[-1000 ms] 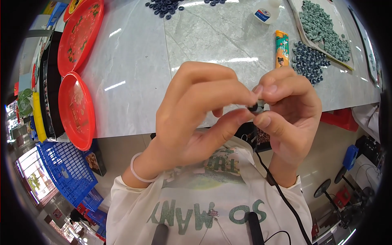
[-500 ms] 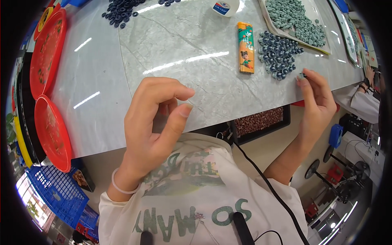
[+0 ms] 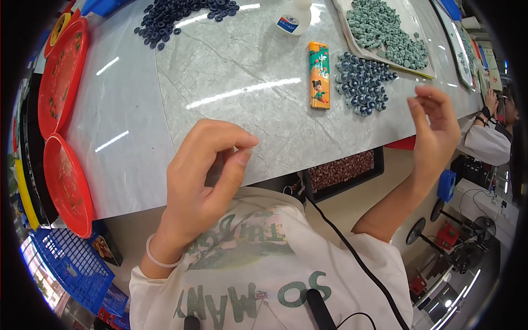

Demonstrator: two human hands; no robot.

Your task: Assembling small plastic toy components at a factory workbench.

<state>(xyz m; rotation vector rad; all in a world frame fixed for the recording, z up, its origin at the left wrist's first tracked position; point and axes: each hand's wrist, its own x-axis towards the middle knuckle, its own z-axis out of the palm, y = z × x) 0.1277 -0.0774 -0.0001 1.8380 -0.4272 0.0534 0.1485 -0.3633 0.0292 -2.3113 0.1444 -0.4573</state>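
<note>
My left hand [image 3: 204, 173] hovers over the table's near edge with curled fingers. Its thumb and index tips are close together but a little apart, and nothing shows between them. My right hand [image 3: 437, 121] is raised to the right of a cluster of small dark-topped, pale green pieces [image 3: 363, 85], its thumb and index finger apart and empty. An orange and green lighter [image 3: 319, 77] lies left of that cluster. Loose grey-green pieces [image 3: 379, 33] fill a tray at the far right. Dark blue rings [image 3: 165, 22] are piled at the far left.
A white bottle [image 3: 294, 19] with a blue label stands at the back. Red trays [image 3: 69, 181] line the left edge. Below the table sit a black bin of reddish-brown pieces [image 3: 344, 171] and a blue crate [image 3: 71, 269]. A co-worker's arm [image 3: 489, 135] shows at right.
My right hand has drawn away from the cluster, and the small dark thing at its fingertips is gone from them. My left thumb and index finger have come closer together. The view has shifted slightly.
</note>
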